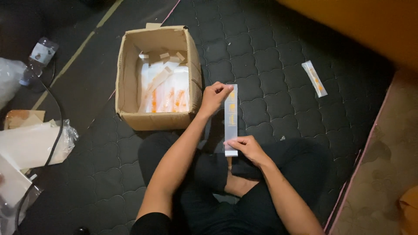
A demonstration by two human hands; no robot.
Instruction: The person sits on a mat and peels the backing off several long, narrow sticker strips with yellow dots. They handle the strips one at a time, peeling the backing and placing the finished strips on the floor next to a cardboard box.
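Over lap | left hand [213, 98], right hand [246, 148] | fingers pinching packet strip [231, 117] ends

strip [231, 114]: glossy clear plastic | box [129, 82]: matt cardboard | mat [270, 56]: quilted cloth

The person sits on a mat [270, 56]. A box [156, 115] stands in front, to the left, with packets [167, 93] inside it. The left hand [213, 98] and right hand [246, 148] hold a strip [231, 119] between them. Another strip [314, 78] lies far to the right. A bottle [39, 54] lies far left.
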